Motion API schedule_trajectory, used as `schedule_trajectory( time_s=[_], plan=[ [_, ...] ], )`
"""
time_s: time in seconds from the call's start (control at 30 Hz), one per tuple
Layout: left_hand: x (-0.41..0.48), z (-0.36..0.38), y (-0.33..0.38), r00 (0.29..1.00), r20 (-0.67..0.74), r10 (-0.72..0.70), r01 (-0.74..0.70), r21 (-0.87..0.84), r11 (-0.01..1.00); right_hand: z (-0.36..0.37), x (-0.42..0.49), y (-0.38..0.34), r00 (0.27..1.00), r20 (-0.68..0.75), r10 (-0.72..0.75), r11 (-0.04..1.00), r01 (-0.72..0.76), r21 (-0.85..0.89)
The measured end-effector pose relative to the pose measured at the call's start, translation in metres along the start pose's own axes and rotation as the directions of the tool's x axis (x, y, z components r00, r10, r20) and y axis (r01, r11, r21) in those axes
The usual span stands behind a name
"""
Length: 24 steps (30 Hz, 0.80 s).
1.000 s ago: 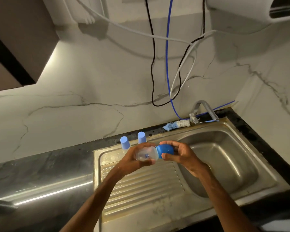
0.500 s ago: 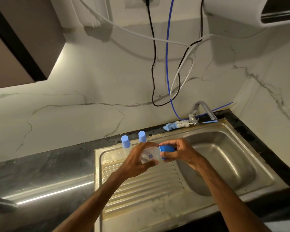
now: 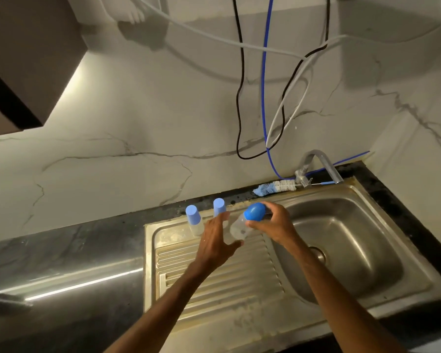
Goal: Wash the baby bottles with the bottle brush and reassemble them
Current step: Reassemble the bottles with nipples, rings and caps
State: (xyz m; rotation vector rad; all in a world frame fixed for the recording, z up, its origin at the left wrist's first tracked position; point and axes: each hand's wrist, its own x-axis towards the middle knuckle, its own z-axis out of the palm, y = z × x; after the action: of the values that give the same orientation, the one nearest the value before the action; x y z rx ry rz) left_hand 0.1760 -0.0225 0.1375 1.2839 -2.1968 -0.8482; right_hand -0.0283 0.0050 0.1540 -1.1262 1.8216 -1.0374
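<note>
My right hand [image 3: 273, 225] grips a clear baby bottle [image 3: 238, 228] by its dark blue cap [image 3: 254, 211], holding it tilted over the drainboard. Just left of the bottle, my left hand [image 3: 215, 240] has its fingers spread and holds nothing. Two more bottles with light blue caps stand upright at the back of the drainboard, one [image 3: 193, 218] on the left and one [image 3: 219, 207] partly hidden behind my left fingers. The bottle brush [image 3: 275, 187], blue and white bristles, lies on the sink's back rim beside the tap.
The steel sink [image 3: 341, 240] has a ribbed drainboard [image 3: 214, 281] on its left and a basin with a drain on the right. A tap [image 3: 316, 164] rises at the back. Cables [image 3: 265, 98] hang down the marble wall. Dark counter [image 3: 61, 263] extends left.
My left hand has let go of the bottle and opened beside it. My right hand now holds the bottle alone, with the blue cap tipped up.
</note>
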Motion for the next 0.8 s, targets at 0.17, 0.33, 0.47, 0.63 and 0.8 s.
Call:
schedule_trajectory(
  time_s=[0.17, 0.33, 0.47, 0.63, 0.8],
  plan=[
    [0.01, 0.008, -0.016, 0.998, -0.058, 0.025, -0.02, 0.079, 0.997, 0.013, 0.061, 0.033, 0.998, -0.053, -0.04, 0.966, 0.025, -0.259],
    [0.02, 0.005, -0.013, 0.994, -0.094, 0.052, -0.045, 0.075, 0.996, 0.037, 0.097, 0.053, 0.999, 0.012, -0.053, 0.929, 0.054, -0.367],
    [0.02, 0.008, -0.02, 0.993, -0.098, 0.063, -0.057, 0.054, 0.997, 0.049, 0.102, 0.072, 0.997, 0.071, -0.039, 0.889, 0.067, -0.452],
    [0.016, 0.013, -0.029, 0.996, -0.081, 0.035, -0.031, 0.05, 0.998, 0.052, 0.104, 0.082, 0.998, 0.033, -0.059, 0.894, 0.067, -0.443],
    [0.016, 0.016, -0.033, 0.998, -0.061, 0.018, -0.016, 0.039, 0.999, 0.058, 0.112, 0.079, 0.995, 0.063, -0.074, 0.885, 0.095, -0.456]
  ],
)
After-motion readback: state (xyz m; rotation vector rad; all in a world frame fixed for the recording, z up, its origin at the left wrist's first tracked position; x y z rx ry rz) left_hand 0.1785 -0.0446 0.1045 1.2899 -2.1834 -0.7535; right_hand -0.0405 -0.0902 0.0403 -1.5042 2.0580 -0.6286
